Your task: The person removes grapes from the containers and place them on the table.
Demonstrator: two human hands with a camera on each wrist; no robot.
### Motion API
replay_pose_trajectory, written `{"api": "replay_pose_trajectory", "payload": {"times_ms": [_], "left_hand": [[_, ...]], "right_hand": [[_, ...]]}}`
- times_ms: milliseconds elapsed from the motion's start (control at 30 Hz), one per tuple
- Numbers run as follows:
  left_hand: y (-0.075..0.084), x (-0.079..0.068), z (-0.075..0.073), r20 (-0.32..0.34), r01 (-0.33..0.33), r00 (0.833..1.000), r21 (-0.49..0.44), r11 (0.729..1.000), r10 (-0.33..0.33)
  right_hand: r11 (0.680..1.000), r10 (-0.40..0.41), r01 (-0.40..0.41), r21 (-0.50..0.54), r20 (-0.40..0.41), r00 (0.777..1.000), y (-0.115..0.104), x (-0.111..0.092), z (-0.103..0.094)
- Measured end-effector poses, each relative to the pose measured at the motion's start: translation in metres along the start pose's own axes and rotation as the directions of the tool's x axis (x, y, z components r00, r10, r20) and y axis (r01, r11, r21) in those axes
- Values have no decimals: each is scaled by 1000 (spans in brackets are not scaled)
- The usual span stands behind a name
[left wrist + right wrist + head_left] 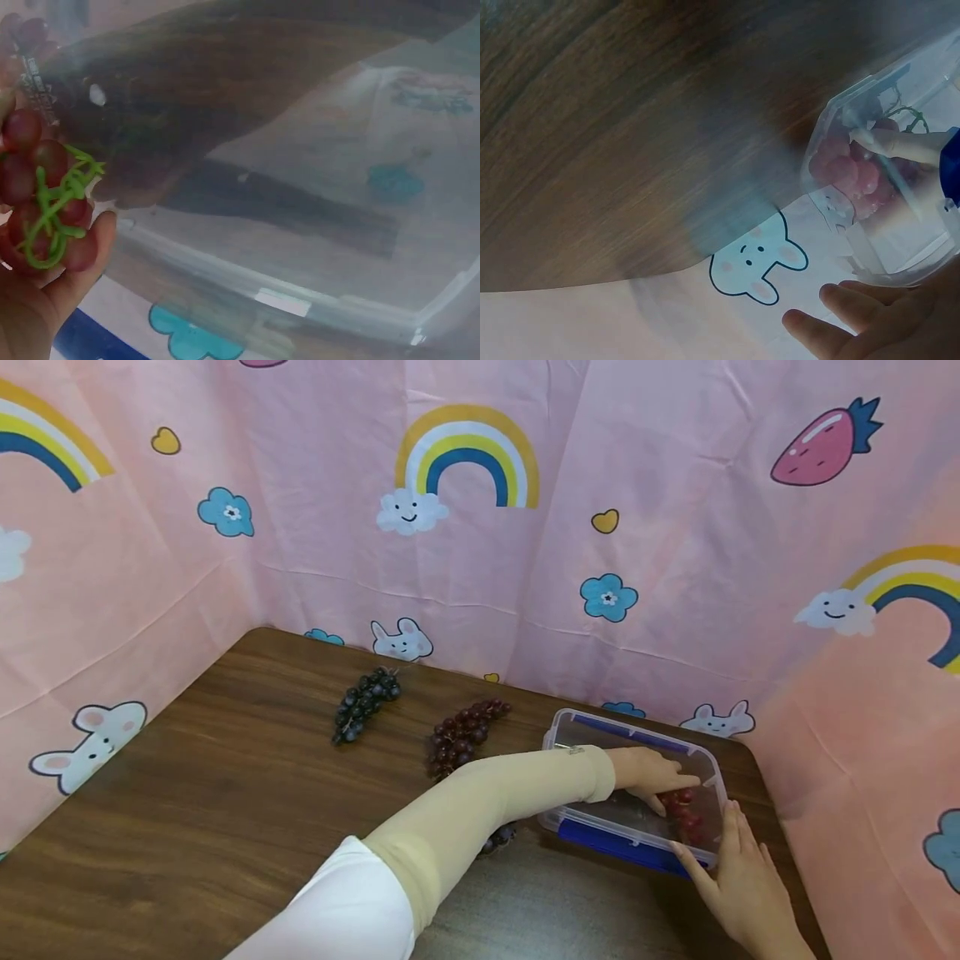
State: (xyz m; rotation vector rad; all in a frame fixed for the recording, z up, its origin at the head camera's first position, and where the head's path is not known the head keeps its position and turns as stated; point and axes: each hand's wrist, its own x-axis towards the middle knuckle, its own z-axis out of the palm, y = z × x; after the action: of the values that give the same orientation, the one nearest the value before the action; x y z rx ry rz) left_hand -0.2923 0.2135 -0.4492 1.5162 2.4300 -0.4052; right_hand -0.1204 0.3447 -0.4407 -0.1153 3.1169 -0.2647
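Observation:
A clear plastic box [633, 802] with blue clips sits at the right of the table. Inside its right end lies a bunch of red grapes [684, 820], its green stem [56, 217] showing in the left wrist view. My left hand [649, 773] reaches into the box and holds this bunch, thumb and fingers curled about the grapes. At the box's front right corner is my right hand [742, 877], thumb by the front rim and fingers extended along the right side. In the right wrist view the red grapes [851, 171] show through the box wall.
Black grapes [363, 703] lie toward the back left of the wooden table [187, 793]. Dark red grapes [459, 737] lie left of the box, and another dark bunch [501, 837] is partly hidden under my left forearm. A patterned pink curtain [480, 552] borders the table.

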Motion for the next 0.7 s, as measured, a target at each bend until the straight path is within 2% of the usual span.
{"api": "replay_pose_trajectory", "payload": {"times_ms": [233, 533, 700], "left_hand": [[-1, -2, 2, -38, -15, 999, -9, 1000, 15], [2, -8, -4, -6, 9, 1000, -59, 998, -9], [3, -13, -10, -38, -6, 999, -73, 997, 3]], "right_hand": [[1000, -10, 10, 4, -9, 1000, -1, 0, 1], [1000, -5, 5, -3, 6, 1000, -2, 0, 1], [1000, 11, -10, -8, 19, 1000, -2, 0, 0]]}}
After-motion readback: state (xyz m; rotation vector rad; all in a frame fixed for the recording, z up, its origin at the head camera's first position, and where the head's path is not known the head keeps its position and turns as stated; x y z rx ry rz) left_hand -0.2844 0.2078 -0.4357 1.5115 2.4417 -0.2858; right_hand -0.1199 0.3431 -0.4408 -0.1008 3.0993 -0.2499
